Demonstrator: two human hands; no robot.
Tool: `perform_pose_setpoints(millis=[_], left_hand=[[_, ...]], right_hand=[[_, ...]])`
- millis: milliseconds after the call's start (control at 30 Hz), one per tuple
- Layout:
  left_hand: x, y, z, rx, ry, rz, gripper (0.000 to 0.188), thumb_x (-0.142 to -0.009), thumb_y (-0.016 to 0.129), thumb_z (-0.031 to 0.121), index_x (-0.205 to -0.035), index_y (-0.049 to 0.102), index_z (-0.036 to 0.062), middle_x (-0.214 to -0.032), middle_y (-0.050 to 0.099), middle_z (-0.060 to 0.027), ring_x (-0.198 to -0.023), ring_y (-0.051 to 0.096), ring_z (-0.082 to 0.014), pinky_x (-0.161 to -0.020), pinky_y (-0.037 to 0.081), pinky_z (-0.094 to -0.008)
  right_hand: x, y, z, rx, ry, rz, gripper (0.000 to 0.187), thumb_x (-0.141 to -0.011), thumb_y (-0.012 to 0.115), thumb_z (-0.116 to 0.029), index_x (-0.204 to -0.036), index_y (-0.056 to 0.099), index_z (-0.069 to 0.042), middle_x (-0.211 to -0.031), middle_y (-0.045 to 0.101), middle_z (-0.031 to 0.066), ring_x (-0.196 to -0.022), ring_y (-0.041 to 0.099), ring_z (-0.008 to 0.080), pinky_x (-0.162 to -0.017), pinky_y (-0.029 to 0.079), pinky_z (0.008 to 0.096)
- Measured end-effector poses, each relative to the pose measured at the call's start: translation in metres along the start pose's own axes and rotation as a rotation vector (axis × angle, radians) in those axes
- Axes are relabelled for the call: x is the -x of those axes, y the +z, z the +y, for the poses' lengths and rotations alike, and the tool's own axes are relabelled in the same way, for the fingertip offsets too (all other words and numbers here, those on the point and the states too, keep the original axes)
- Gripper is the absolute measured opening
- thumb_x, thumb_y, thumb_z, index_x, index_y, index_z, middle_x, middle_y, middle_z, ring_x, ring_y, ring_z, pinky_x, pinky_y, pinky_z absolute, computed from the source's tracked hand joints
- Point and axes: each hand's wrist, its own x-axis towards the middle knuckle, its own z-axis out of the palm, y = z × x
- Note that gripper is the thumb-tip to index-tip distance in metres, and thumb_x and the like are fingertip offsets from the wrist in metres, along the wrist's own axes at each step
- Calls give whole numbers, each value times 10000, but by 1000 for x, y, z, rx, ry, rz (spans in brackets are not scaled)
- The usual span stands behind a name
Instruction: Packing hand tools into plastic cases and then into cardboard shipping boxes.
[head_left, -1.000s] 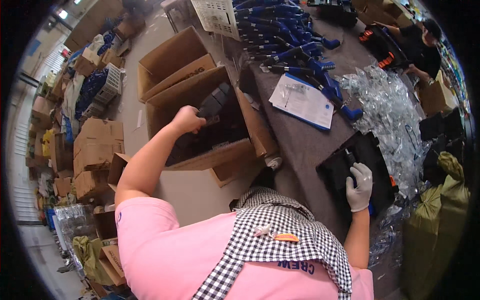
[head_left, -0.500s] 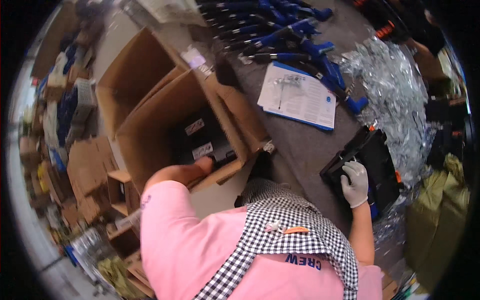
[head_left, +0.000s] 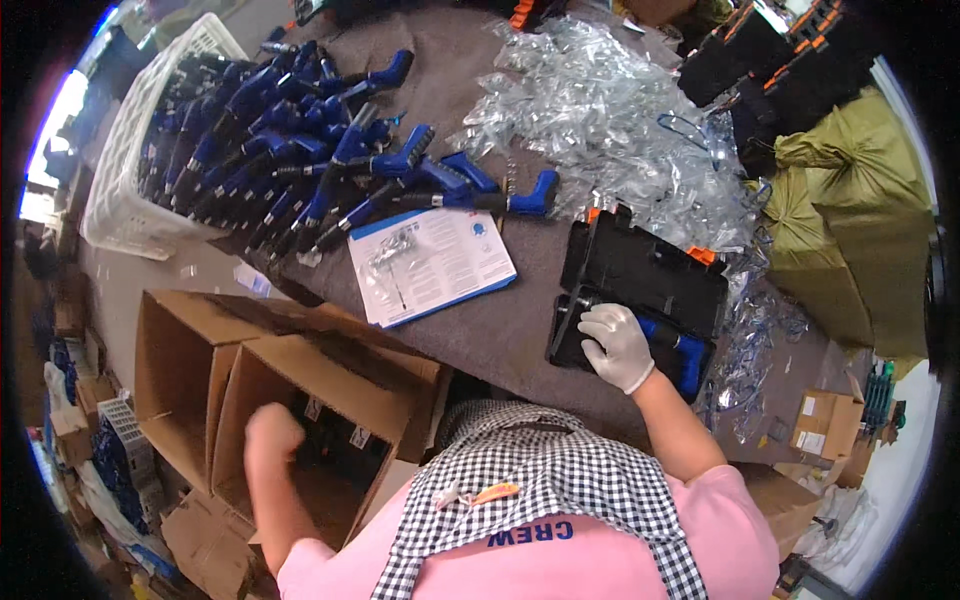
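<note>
Head view, monitored remotely. I have the right hand, white-gloved, over the open black case on the grey table. The blue tool lies in the base of this case, on the side nearer the wearer; its handle is at the right end and its middle is partly covered by my glove. Fingers bent, thumb apart from them; I cannot tell whether they grasp the tool or only rest on it.

Left hand, bare and motion-blurred, is at the mouth of the open carton, left of the body. I cannot tell whether it is inside or just above. Fingers look curled; I see nothing protruding from them, but cannot tell if the grip is clenched or loose. Dark goods with white labels lie down in the carton.

Between carton and case: papers with a clear packet on top. Beyond the papers, I note a pile of blue tools with a white crate at its left. Clear bags are heaped behind the case; olive sacks stand at right.
</note>
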Motion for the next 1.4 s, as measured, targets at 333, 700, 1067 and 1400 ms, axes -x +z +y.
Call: perform_pose_setpoints(millis=[333, 700, 1067, 1400], left_hand=[[-42, -99, 356, 5, 1383, 762, 661, -747, 771, 316, -1286, 502, 43, -1240, 572, -180, -1192, 514, -355, -988, 432, -438], [-113, -73, 486, -370, 1143, 837, 366, -791, 681, 174, -1121, 564, 69, -1127, 609, -152, -1084, 599, -327, -911, 496, -436], [58, -50, 616, 101, 1452, 671, 410, -840, 666, 374, -1075, 643, 38, -1082, 655, -178, -994, 629, -373, -841, 503, -454], [69, -45, 795, -142, 1025, 762, 395, -916, 499, 311, -1167, 539, 9, -1117, 665, -207, -1051, 653, -360, -838, 530, -487]], right_hand=[[18, -28, 3, 79, 137, 218, 285, -661, 700, -52, -942, 662, -76, -1013, 649, 72, -1001, 604, 282, -909, 474, 425], [116, -80, 20, 230, 416, 357, 321, -663, 710, -75, -978, 651, -75, -1064, 640, 84, -1037, 584, 306, -926, 465, 432], [195, -71, 65, 405, 838, -165, 796, -832, 641, -481, -1441, 366, -47, -1512, 223, 282, -1411, 197, 427, -1136, 207, 537], [307, -81, 45, 396, 1330, 442, 665, -707, 749, -243, -1285, 500, -29, -1292, 521, 190, -1185, 485, 388, -1020, 389, 480]])
